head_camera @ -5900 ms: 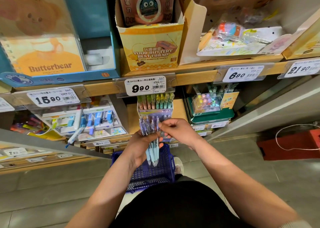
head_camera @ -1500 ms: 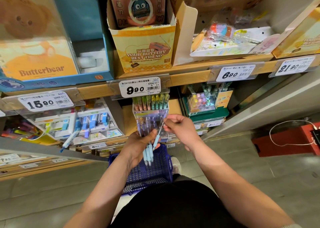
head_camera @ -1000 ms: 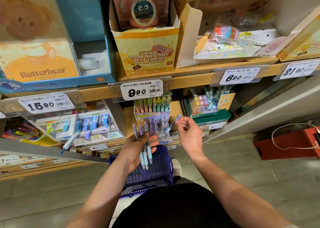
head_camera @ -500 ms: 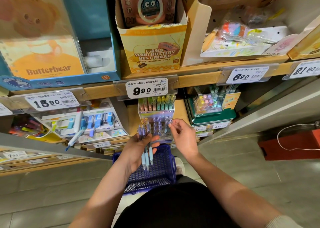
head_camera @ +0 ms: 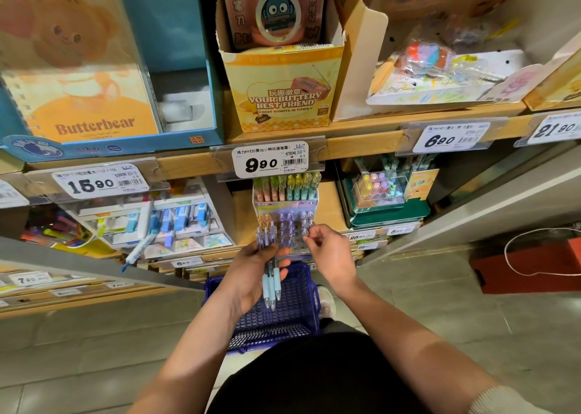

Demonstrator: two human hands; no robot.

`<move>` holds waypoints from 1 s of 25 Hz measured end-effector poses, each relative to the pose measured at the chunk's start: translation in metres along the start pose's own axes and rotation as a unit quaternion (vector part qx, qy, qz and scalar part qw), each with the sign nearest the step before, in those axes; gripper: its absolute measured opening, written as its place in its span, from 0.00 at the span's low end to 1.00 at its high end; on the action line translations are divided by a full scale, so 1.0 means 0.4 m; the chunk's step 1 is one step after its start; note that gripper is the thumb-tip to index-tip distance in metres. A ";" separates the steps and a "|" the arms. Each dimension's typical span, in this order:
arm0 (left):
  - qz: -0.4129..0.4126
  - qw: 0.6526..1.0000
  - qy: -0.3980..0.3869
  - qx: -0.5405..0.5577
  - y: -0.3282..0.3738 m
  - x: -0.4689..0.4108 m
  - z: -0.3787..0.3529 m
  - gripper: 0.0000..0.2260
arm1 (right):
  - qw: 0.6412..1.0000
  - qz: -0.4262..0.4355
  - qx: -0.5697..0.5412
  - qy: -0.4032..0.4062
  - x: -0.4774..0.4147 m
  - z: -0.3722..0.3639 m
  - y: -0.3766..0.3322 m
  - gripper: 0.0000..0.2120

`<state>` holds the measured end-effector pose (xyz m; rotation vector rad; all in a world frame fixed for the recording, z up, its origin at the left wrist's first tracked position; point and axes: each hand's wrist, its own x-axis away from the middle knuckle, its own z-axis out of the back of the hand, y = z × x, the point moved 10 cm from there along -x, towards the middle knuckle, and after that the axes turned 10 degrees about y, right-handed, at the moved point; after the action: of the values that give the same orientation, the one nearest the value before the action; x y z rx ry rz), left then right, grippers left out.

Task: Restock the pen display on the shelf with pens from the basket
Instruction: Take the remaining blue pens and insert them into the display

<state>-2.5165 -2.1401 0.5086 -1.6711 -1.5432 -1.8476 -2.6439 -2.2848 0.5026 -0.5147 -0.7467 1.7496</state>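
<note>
The clear tiered pen display stands on the lower shelf under the 9.90 price tag, with pastel pens in its back row and purple-topped pens in front. My left hand grips a small bunch of light-blue pens just below the display, tips pointing down. My right hand is at the display's front right corner, its fingertips pinching the top of a pen that stands in a slot. The blue plastic basket sits on the floor under both hands; what it contains is hidden.
A yellow badge box and a Butterbear box stand on the upper shelf. White-blue stationery racks flank the display on the left, a green highlighter stand on the right. A red box lies on the tiled floor.
My right hand took one pen from the bunch, carried it to the display's right side and lowered it into a slot. The bunch in my left hand has shrunk.
</note>
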 end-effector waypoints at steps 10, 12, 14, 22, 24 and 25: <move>-0.033 0.997 -0.061 -0.031 -0.013 -0.003 -0.055 0.09 | 0.940 -0.164 -0.260 -0.149 0.065 0.006 -0.055 0.09; -0.043 0.996 -0.073 -0.040 -0.015 -0.003 -0.070 0.11 | 0.915 -0.202 -0.313 -0.155 0.070 0.003 -0.065 0.09; -0.054 0.995 -0.070 -0.047 -0.010 -0.008 -0.073 0.10 | 0.907 -0.219 -0.333 -0.138 0.062 0.016 -0.064 0.05; -0.037 0.999 -0.013 -0.005 -0.003 -0.021 -0.037 0.11 | 0.943 -0.161 -0.292 0.027 -0.028 0.176 0.019 0.04; -0.035 0.999 -0.011 -0.005 -0.005 -0.020 -0.030 0.08 | 0.966 -0.115 -0.220 0.072 -0.032 0.198 0.028 0.04; -0.034 0.999 -0.010 -0.009 -0.006 -0.019 -0.027 0.06 | 0.972 -0.100 -0.194 0.084 -0.030 0.198 0.032 0.03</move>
<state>-2.5224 -2.1510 0.5033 -1.6699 -1.6166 -1.8889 -2.7021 -2.3166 0.5492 -0.8115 -0.9894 1.3579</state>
